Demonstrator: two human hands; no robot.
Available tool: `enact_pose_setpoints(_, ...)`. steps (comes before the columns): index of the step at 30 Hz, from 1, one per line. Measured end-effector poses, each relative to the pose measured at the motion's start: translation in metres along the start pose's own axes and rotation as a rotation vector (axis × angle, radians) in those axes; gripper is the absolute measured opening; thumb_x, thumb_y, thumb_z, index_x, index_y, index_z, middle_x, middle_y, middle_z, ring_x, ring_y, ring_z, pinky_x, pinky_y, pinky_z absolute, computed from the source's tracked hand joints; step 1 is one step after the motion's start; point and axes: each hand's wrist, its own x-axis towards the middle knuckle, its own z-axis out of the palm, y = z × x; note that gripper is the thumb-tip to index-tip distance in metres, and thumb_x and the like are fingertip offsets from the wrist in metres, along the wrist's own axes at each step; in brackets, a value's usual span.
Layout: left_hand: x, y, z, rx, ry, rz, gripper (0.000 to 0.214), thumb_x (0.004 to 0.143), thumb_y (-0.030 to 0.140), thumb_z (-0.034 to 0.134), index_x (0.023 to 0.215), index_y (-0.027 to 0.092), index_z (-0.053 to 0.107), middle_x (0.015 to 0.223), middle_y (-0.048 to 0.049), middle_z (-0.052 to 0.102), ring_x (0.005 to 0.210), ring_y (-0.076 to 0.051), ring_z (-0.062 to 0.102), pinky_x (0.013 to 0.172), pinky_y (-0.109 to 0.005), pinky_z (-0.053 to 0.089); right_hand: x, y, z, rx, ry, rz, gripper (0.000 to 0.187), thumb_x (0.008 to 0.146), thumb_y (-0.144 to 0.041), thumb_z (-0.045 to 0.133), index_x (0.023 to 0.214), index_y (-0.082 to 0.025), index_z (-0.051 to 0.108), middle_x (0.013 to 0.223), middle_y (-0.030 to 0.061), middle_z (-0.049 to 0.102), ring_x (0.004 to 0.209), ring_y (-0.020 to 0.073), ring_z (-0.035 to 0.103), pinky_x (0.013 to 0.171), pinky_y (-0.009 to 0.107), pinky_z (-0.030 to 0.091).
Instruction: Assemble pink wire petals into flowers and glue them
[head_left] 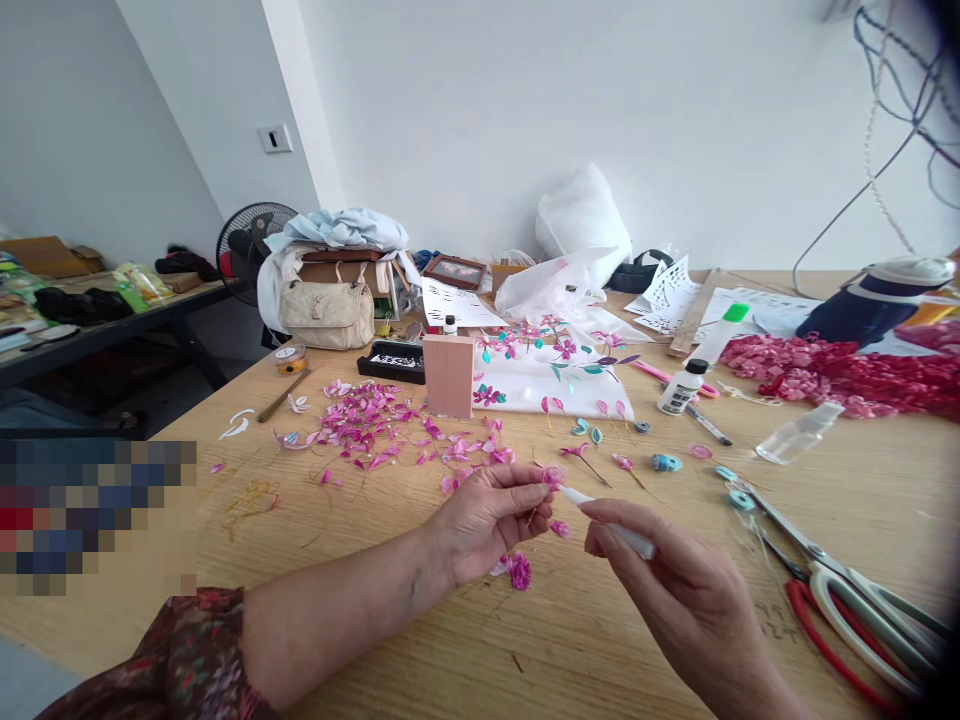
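My left hand (484, 520) pinches a small pink wired petal (553, 476) between thumb and fingers above the table. Closed around a white tube with a tapered tip (636, 541) is my right hand (679, 585). The tip points left and meets or almost meets the petal; I cannot tell if they touch. Below the hands lie a magenta flower (520, 571) and a small pink bud (559, 528). A heap of loose pink petals on thin wires (367, 420) spreads beyond my left hand.
Scissors (814, 550) lie at the right, near a clear spray bottle (799, 433) and a black-capped bottle (682, 388). A wooden block (449, 376) stands before a white cloth-like pad (517, 395) holding finished flowers. Pink-red trim (840, 375) is piled far right.
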Motion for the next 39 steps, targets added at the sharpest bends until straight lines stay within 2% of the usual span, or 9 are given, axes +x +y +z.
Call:
enact_pose_setpoints(7, -0.0012, 0.0001, -0.0006, -0.029, -0.017, -0.028, 0.015, 0.063, 0.012, 0.071, 0.077, 0.011, 0.065, 0.066, -0.0009, 0.061, 0.058, -0.005, 0.056, 0.061, -0.016, 0.045, -0.0026, 0.003, -0.0002, 0.125, -0.003, 0.061, 0.015, 0.081, -0.019, 0.052, 0.093, -0.022, 0.06, 0.06, -0.0032, 0.061, 0.053, 0.01, 0.06, 0.05, 0.016, 0.048)
enact_pose_setpoints(14, -0.0012, 0.0009, 0.0019, 0.044, 0.0, 0.03, 0.017, 0.061, 0.014, 0.073, 0.076, 0.009, 0.065, 0.064, -0.0008, 0.06, 0.057, -0.005, 0.055, 0.06, -0.016, 0.044, -0.0003, 0.0012, -0.0014, -0.011, -0.009, 0.006, 0.014, 0.081, -0.018, 0.052, 0.093, -0.021, 0.059, 0.059, -0.0048, 0.06, 0.05, 0.0075, 0.058, 0.05, 0.014, 0.045)
enact_pose_setpoints(28, -0.0008, 0.0023, 0.002, 0.118, 0.024, 0.056, 0.019, 0.059, 0.018, 0.075, 0.073, 0.01, 0.066, 0.061, -0.0009, 0.059, 0.057, -0.006, 0.053, 0.061, -0.02, 0.039, 0.0006, 0.0003, -0.0014, -0.036, -0.032, -0.004, 0.015, 0.082, -0.02, 0.049, 0.092, -0.021, 0.06, 0.058, -0.0028, 0.062, 0.049, 0.0101, 0.06, 0.048, 0.017, 0.046)
enact_pose_setpoints(39, 0.0006, 0.0015, 0.0033, 0.17, 0.005, 0.101, 0.019, 0.059, 0.019, 0.075, 0.074, 0.01, 0.067, 0.069, -0.0018, 0.059, 0.061, -0.006, 0.052, 0.063, -0.02, 0.039, -0.0023, 0.0027, 0.0016, -0.157, 0.044, -0.101, 0.018, 0.081, -0.017, 0.048, 0.096, -0.023, 0.058, 0.067, 0.0003, 0.066, 0.056, 0.0114, 0.063, 0.055, 0.019, 0.049)
